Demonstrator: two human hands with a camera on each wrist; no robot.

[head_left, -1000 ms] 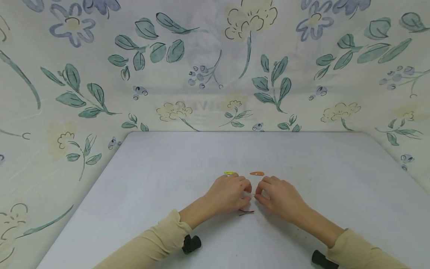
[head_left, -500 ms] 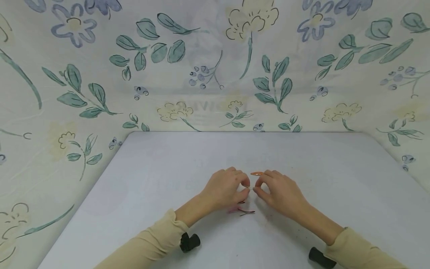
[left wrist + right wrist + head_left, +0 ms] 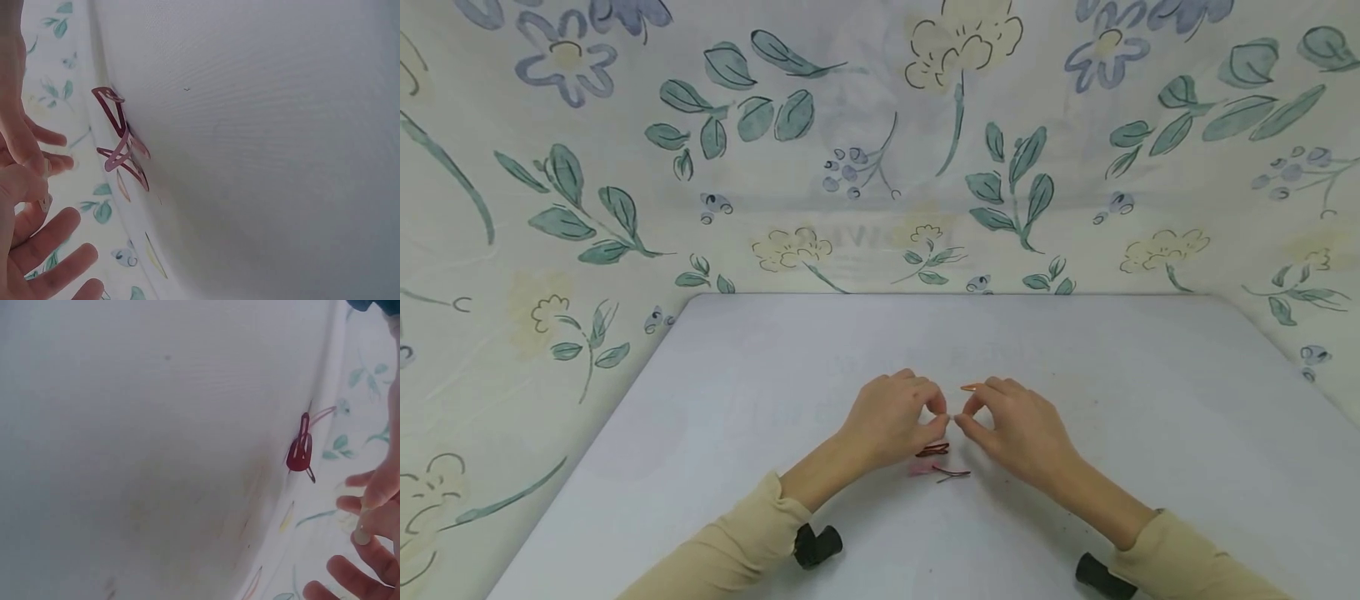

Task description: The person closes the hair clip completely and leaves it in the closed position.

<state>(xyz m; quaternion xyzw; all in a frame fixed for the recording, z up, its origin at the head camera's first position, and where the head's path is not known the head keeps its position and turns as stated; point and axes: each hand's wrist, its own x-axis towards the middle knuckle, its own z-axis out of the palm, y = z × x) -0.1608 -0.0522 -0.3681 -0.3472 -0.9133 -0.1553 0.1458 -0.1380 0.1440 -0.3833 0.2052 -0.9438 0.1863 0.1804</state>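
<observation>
Between the fingertips of my two hands is a small cream snap hair clip (image 3: 362, 535), mostly covered in the head view. My left hand (image 3: 891, 417) pinches one end, and my right hand (image 3: 1022, 429) pinches the other, with both hands raised a little over the table. Under the left hand lie dark red snap clips (image 3: 932, 450), a pink clip (image 3: 922, 469) and another dark clip (image 3: 953, 475). An orange clip (image 3: 968, 387) lies beyond the right fingers. A yellow clip (image 3: 155, 256) shows in the left wrist view, hidden from the head view.
The white table (image 3: 760, 350) reaches back to a hanging cloth (image 3: 865, 217) printed with flowers and leaves. Black wrist devices (image 3: 817, 546) sit under both beige sleeves (image 3: 722, 533).
Both hands have risen slightly and shifted left, still pinching the cream clip. The dark red and pink clips have come into sight, while the left hand now covers the yellow one.
</observation>
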